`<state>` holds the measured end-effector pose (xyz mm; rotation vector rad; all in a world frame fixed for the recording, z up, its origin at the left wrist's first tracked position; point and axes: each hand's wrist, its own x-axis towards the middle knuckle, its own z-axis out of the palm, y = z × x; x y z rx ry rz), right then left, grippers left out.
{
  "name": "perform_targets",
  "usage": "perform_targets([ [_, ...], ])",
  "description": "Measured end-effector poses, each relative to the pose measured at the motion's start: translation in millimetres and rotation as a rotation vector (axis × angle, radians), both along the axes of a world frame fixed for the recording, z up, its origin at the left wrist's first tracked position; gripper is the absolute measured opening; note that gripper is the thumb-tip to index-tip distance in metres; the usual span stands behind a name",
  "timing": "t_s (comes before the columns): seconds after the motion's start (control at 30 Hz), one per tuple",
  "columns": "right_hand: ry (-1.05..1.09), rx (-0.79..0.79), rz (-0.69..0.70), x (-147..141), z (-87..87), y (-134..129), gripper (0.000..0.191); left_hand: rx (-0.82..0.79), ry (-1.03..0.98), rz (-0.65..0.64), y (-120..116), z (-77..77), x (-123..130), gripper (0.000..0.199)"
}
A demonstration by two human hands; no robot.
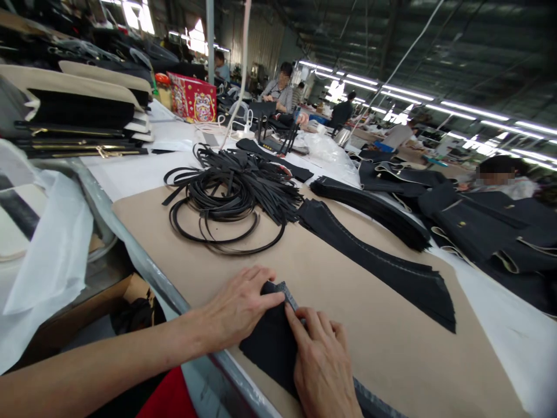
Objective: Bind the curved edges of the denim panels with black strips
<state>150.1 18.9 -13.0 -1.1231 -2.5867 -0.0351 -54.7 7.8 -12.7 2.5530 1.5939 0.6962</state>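
A black curved piece of material (272,348) lies at the table's near edge, its upper end folded over in a grey strip. My left hand (243,302) grips that end, thumb on top and fingers curled round the far side. My right hand (324,360) lies on the same piece, its index fingertip against the folded strip beside my left thumb and its other fingers bent. Further right rests a flat black curved piece (383,264). Coiled black strips (230,191) are heaped beyond my hands.
Brown paper (209,273) covers the table. A stack of curved black pieces (374,209) and black bag parts (478,226) lie right. Folded beige-and-black parts (82,110) and a red box (194,98) stand back left. People sit further off.
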Motion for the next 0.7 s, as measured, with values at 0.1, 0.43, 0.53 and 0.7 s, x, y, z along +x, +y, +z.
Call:
perform_targets([
  [0.1, 0.024, -0.036, -0.013, 2, 4.1, -2, 0.056, 0.029, 0.051, -0.038, -1, -1.0, 0, 0.042],
  [0.43, 0.089, -0.278, -0.284, -3, 25.5, 7, 0.038, -0.111, -0.165, -0.05, 24, 23.6, 16, 0.023],
  [0.53, 0.088, -0.358, -0.328, -10, 32.7, 12, 0.028, -0.21, -0.122, -0.149, 42, 31.3, 21, 0.033],
  [0.7, 0.099, -0.497, -0.365, -12, 40.2, 23, 0.015, -0.378, -0.004, -0.267, 62, 43.2, 26, 0.018],
])
